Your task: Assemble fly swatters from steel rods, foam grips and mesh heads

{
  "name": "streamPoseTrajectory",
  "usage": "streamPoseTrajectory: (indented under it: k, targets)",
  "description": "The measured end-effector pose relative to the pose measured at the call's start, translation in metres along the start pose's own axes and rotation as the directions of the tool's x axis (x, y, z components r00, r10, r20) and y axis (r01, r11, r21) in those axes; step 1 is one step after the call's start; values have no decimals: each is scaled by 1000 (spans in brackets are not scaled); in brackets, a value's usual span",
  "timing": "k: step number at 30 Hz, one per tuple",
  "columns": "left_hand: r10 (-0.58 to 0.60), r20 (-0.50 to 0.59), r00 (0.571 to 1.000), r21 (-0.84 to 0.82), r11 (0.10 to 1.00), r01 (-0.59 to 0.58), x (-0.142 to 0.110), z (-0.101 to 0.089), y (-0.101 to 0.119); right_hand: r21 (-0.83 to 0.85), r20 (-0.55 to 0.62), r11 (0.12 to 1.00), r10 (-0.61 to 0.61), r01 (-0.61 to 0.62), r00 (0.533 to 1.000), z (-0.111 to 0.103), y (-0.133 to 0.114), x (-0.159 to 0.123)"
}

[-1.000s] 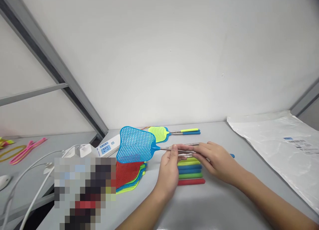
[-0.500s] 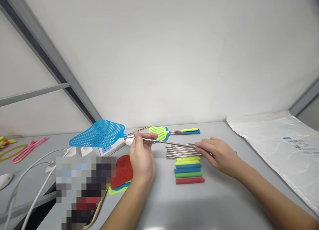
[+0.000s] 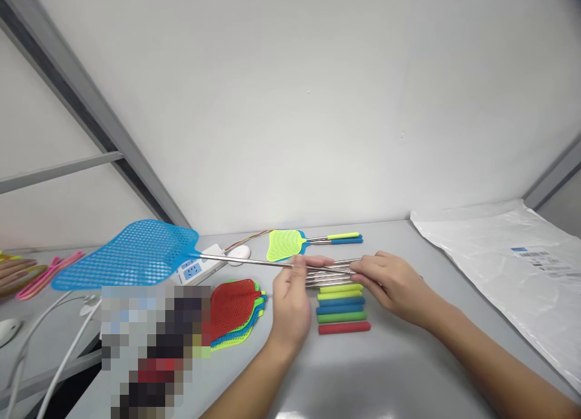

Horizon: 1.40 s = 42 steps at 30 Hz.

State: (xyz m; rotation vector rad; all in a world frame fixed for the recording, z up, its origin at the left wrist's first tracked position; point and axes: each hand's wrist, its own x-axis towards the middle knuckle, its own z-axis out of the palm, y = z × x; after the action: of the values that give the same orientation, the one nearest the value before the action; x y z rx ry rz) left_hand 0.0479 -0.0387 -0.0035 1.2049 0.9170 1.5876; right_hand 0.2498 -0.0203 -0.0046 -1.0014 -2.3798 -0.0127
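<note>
A blue fly swatter (image 3: 131,260) hangs over the table with its thin metal rod (image 3: 245,261) drawn out long. My left hand (image 3: 290,301) pinches the rod near its right end. My right hand (image 3: 393,283) is closed round the handle end, which it hides. Just below the hands lies a row of short metal rods (image 3: 331,278) with coloured foam grips (image 3: 342,307) in yellow, blue, green and red. A stack of swatter heads (image 3: 233,310), red on top, lies left of my left hand.
Two finished swatters (image 3: 308,242), yellow-green head on top, lie at the back by the wall. A white power strip (image 3: 197,266) and a mouse (image 3: 239,254) sit under the blue head. A clear plastic bag (image 3: 503,267) covers the right side. Another person's hand (image 3: 13,270) is at the far left.
The rod has been pulled out longer and the blue head has travelled far to the left. My left hand slid back along the rod toward my right hand, which stayed put.
</note>
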Motion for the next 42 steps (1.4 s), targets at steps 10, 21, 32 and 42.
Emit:
streamPoseTrajectory:
  k: [10, 21, 32, 42]
  targets:
    - [136, -320, 937, -138, 972, -188, 32, -25, 12, -23, 2, 999, 23, -23, 1000, -6, 8, -1]
    - [-84, 175, 981, 98, 993, 67, -6, 9, -2, -58, -32, 997, -50, 48, 998, -2, -1, 0]
    - [258, -324, 910, -134, 940, -314, 26, -20, 17, 60, 43, 994, 85, -87, 995, -19, 20, -1]
    - [40, 69, 997, 77, 996, -46, 5, -3, 6, -38, -55, 999, -10, 8, 998, -5, 4, -2]
